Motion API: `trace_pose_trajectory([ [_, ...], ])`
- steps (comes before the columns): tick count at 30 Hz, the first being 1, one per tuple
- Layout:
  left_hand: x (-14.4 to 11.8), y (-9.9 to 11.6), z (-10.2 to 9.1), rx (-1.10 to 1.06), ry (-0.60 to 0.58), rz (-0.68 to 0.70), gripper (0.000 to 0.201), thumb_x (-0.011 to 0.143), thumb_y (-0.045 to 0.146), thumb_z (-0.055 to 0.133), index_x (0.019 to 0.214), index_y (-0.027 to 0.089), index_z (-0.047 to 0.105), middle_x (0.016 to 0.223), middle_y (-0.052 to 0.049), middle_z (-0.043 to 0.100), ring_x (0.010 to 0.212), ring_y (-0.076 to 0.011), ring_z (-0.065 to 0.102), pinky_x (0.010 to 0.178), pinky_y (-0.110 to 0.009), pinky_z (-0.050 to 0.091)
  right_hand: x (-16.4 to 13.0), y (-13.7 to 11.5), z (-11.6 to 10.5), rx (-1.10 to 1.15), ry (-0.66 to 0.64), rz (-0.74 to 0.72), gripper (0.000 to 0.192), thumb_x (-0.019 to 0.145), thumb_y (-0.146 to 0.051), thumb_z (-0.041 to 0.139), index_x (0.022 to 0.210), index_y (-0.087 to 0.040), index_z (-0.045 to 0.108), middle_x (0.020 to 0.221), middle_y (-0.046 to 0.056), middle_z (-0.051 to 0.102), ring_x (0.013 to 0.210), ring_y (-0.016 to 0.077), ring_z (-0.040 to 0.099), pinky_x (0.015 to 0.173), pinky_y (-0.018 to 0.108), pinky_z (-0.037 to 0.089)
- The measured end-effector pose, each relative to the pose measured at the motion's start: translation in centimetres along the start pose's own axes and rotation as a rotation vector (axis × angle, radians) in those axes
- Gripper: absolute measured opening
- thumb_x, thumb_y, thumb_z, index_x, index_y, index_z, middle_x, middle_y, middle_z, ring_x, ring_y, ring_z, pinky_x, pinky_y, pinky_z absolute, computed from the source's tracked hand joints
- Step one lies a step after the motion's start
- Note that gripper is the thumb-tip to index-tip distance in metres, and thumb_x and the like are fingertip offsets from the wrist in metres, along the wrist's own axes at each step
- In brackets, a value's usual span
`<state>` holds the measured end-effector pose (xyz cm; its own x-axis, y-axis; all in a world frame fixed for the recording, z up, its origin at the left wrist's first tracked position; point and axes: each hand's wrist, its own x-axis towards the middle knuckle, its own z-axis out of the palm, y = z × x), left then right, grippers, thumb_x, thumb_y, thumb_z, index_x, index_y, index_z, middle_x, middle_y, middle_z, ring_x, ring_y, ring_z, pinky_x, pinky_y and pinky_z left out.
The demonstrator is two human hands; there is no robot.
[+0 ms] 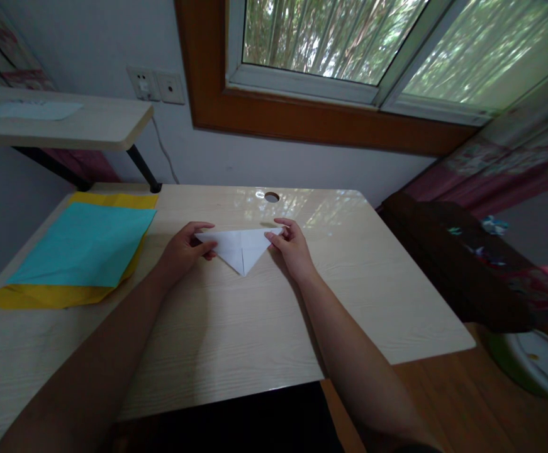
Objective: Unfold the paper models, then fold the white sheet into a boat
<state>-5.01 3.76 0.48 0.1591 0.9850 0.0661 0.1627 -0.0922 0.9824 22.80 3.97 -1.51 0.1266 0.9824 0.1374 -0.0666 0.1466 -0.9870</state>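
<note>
L hand [189, 245]: thumb + fingers pinching L corner, folded wht paper [236, 244] | R hand [293, 248]: same, R corner | both tips part-hidden by fingers | paper mid-desk [255, 340], contact w/ top unclear | yel sheet [51, 297] mostly covered by blue sheet [85, 245]

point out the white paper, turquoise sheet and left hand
White paper [243, 249]: head view, middle of its folded face
Turquoise sheet [85, 244]: head view, middle of its upper face
Left hand [182, 248]: head view, back of the hand

The left hand [189, 245], right hand [296, 250] and forearms [346, 336] are seen bare; a dark, sleeve-like edge [418, 448] is barely shown.
</note>
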Motion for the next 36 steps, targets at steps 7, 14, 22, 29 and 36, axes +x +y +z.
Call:
trace_pose_trajectory([
  [7, 0.6, -0.3, 0.0, -0.011, 0.156, -0.027, 0.052, 0.075, 0.032, 0.081, 0.121, 0.018, 0.062, 0.063, 0.006, 0.064, 0.056, -0.0161, 0.07, 0.058, -0.027, 0.057, 0.1, 0.3, 0.0, 0.053, -0.029, -0.004, 0.054, 0.067, -0.032, 0.085, 0.115, -0.028, 0.061, 0.065, -0.01, 0.043, 0.059, 0.0097, 0.044, 0.058, 0.024, 0.039],
  [14, 0.6, -0.3, -0.1, -0.033, 0.151, -0.025, 0.049, 0.076, 0.032, 0.079, 0.12, 0.018, 0.061, 0.063, 0.006, 0.063, 0.058, -0.0151, 0.069, 0.059, -0.025, 0.057, 0.0, 0.2, -0.1, 0.024, -0.015, 0.019, 0.043, 0.072, -0.041, 0.081, 0.11, -0.026, 0.065, 0.065, -0.009, 0.046, 0.062, 0.0116, 0.052, 0.064, 0.026, 0.046],
  [22, 0.5, 0.2, -0.1, -0.043, 0.136, -0.047, 0.046, 0.082, 0.036, 0.073, 0.122, 0.018, 0.058, 0.067, 0.005, 0.064, 0.063, -0.016, 0.071, 0.062, -0.027, 0.059, 0.0, 0.5, -0.5, -0.108, -0.04, -0.008, 0.029, 0.076, -0.044, 0.079, 0.094, -0.023, 0.069, 0.081, -0.001, 0.066, 0.072, 0.0145, 0.058, 0.068, 0.028, 0.046],
  [29, 0.7, -0.4, -0.4, -0.071, 0.111, -0.065, 0.047, 0.08, 0.036, 0.076, 0.12, 0.018, 0.059, 0.068, 0.004, 0.066, 0.064, -0.0153, 0.07, 0.062, -0.025, 0.057, 0.0, 0.4, -0.7, -0.146, -0.026, -0.034, 0.025, 0.078, -0.045, 0.079, 0.084, -0.023, 0.068, 0.075, -0.002, 0.064, 0.069, 0.0139, 0.055, 0.066, 0.027, 0.044],
  [36, 1.0, -1.6, -0.8, -0.15, 0.056, -0.107, 0.029, 0.076, 0.042, 0.08, 0.084, 0.018, 0.066, 0.076, -0.003, 0.071, 0.067, -0.0153, 0.069, 0.064, -0.027, 0.057, 0.0, -0.1, -0.5, -0.139, 0.023, -0.015, 0.025, 0.076, -0.044, 0.078, 0.082, -0.022, 0.069, 0.071, -0.002, 0.061, 0.065, 0.0137, 0.053, 0.063, 0.028, 0.043],
])
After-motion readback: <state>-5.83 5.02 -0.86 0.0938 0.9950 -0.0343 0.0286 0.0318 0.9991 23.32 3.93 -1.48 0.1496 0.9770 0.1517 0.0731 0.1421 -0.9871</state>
